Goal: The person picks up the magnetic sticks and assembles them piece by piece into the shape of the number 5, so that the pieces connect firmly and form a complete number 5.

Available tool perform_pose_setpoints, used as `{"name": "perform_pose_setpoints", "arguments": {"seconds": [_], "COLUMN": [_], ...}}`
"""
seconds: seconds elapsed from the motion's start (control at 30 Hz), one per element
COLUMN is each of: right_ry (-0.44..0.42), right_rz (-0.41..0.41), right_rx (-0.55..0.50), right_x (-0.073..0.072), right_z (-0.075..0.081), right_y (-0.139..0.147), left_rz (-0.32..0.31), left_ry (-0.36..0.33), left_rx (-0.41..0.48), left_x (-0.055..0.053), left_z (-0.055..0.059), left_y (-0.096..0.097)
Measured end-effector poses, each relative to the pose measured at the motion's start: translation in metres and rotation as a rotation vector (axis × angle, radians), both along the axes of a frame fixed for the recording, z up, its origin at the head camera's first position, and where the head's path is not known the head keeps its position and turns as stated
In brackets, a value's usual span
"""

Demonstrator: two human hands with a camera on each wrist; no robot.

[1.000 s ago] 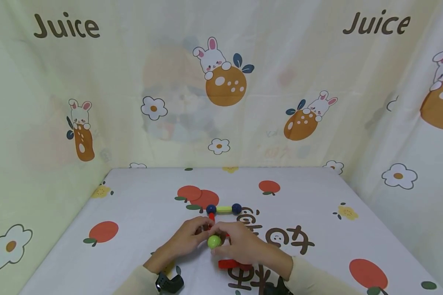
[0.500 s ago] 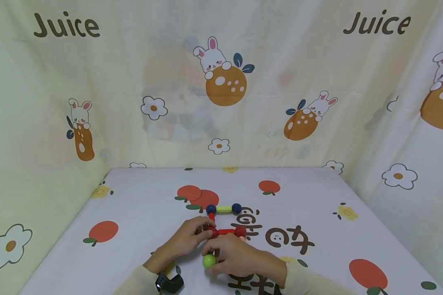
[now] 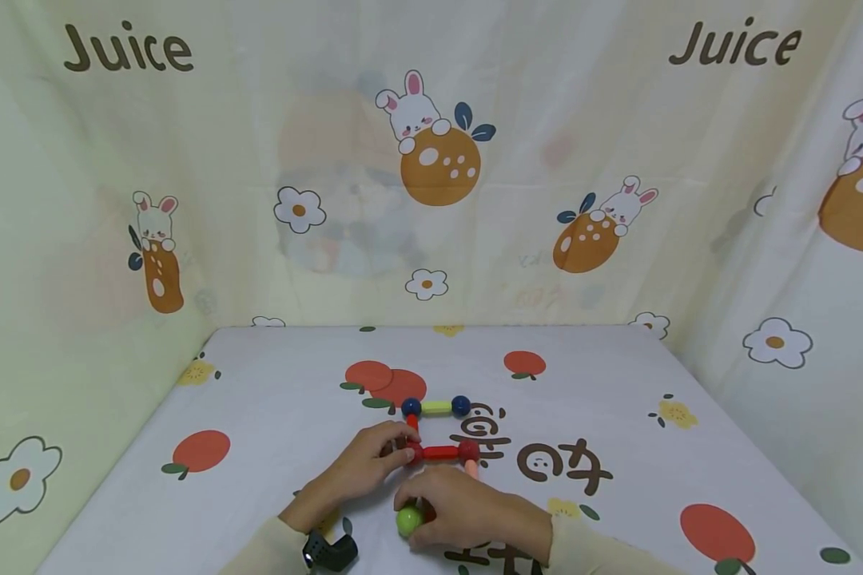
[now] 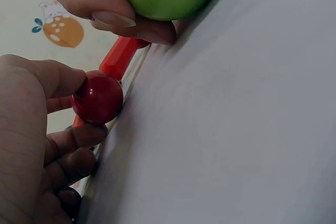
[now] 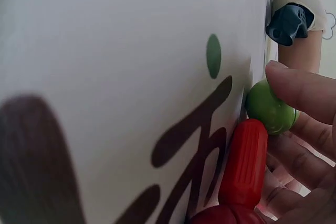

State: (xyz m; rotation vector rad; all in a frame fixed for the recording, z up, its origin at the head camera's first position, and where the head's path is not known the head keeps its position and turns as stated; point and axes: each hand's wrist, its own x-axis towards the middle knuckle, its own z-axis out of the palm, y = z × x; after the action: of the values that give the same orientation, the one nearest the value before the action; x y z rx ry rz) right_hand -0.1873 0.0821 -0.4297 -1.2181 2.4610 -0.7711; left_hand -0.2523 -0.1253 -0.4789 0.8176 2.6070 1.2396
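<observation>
My left hand [image 3: 374, 461] pinches a glossy red ball [image 4: 98, 97] at a corner of a ball-and-rod figure lying on the table. A red rod [image 3: 441, 453] runs right from that ball to another red ball [image 3: 468, 450]. My right hand [image 3: 467, 507], nearer the table's front, pinches a green ball [image 3: 408, 521] between thumb and fingers. In the right wrist view, the end of a lower red rod [image 5: 244, 163] meets the green ball [image 5: 270, 107]; whether they are joined, I cannot tell. A red ball [image 5: 226, 216] sits at that rod's other end. My right hand hides this part in the head view.
At the figure's far end, a yellow-green rod [image 3: 436, 407] links two dark blue balls, one of them the left blue ball [image 3: 411, 408]. A pink rod [image 3: 471, 468] disappears under my right hand. A printed curtain [image 3: 431, 239] stands behind the white printed tablecloth [image 3: 582, 399].
My right hand has carried the green ball from beside my left hand toward the table's front, to the end of the lower red rod. My left hand has stayed in place.
</observation>
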Motion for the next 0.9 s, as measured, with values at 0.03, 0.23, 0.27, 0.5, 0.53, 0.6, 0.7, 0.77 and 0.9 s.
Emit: {"name": "perform_pose_setpoints", "arguments": {"seconds": [0.03,0.23,0.27,0.5,0.53,0.6,0.7,0.77,0.9], "right_ry": [0.007,0.017,0.015,0.026,0.029,0.032,0.040,0.045,0.052], "right_rz": [0.003,0.003,0.000,0.007,0.008,0.010,0.004,0.000,-0.004], "right_rx": [0.002,0.032,0.039,0.055,0.055,0.053,0.046,0.039,0.028], "right_x": [-0.0003,-0.0025,-0.0030,-0.0049,-0.0050,-0.0052,-0.0056,-0.0056,-0.0055], "right_z": [0.0002,0.0008,0.0006,-0.0007,-0.0008,-0.0009,-0.0011,-0.0013,-0.0016], "right_y": [0.0001,0.0005,0.0004,0.0003,0.0003,0.0003,0.0004,0.0006,0.0010], "left_rz": [0.001,-0.002,-0.003,-0.006,-0.005,-0.006,-0.007,-0.007,-0.008], "left_ry": [0.001,0.005,0.007,0.007,0.005,0.005,0.005,0.005,0.007], "left_rx": [-0.001,0.002,0.002,0.008,0.008,0.009,0.010,0.011,0.011], "left_x": [0.0000,0.0007,0.0008,-0.0001,-0.0002,-0.0005,-0.0009,-0.0011,-0.0014], "left_z": [0.0002,0.0003,0.0001,-0.0016,-0.0018,-0.0019,-0.0015,-0.0015,-0.0025], "left_y": [0.0001,-0.0004,-0.0004,-0.0002,-0.0002,-0.0002,-0.0003,-0.0005,-0.0008]}}
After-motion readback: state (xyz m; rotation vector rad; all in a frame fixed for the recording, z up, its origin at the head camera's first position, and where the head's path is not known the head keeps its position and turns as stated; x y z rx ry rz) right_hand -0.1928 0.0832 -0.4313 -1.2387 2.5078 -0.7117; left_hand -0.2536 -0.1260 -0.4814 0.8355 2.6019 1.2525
